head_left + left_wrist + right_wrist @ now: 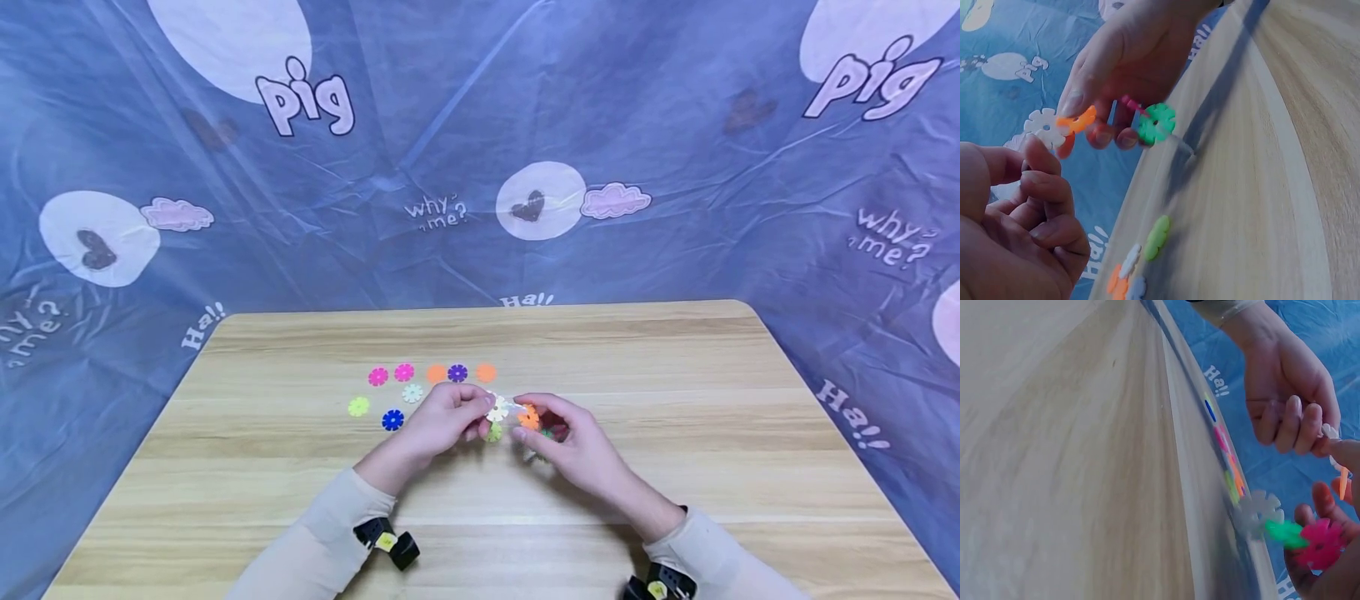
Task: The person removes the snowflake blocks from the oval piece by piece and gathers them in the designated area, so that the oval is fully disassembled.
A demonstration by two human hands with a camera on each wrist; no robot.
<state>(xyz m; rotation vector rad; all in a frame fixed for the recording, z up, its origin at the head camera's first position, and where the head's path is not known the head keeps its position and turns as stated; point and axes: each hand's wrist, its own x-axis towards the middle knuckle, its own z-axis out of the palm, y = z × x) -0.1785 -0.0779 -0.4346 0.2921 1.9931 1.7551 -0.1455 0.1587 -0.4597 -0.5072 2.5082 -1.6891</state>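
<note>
Between the thumb and fingers of my left hand [442, 421] is a white notched interlocking disc [497, 408]. Its edge meets an orange disc [1079, 120], which my right hand [573, 433] pinches with the thumb. Whether the two discs are fully slotted together I cannot tell. Below the right fingers hangs a linked piece: a pink disc [1321, 544], a green disc [1285, 533] and a whitish disc [1260, 514]. How this piece joins the orange disc is hidden by the fingers. A yellow-green disc [493, 433] lies on the table beneath the hands.
Loose discs lie left of centre on the wooden table [300, 500]: pink [378, 377], orange [486, 372], purple [457, 373], pale blue [412, 393], dark blue [392, 420] and yellow [359, 407]. A blue printed cloth [390, 100] hangs behind the table.
</note>
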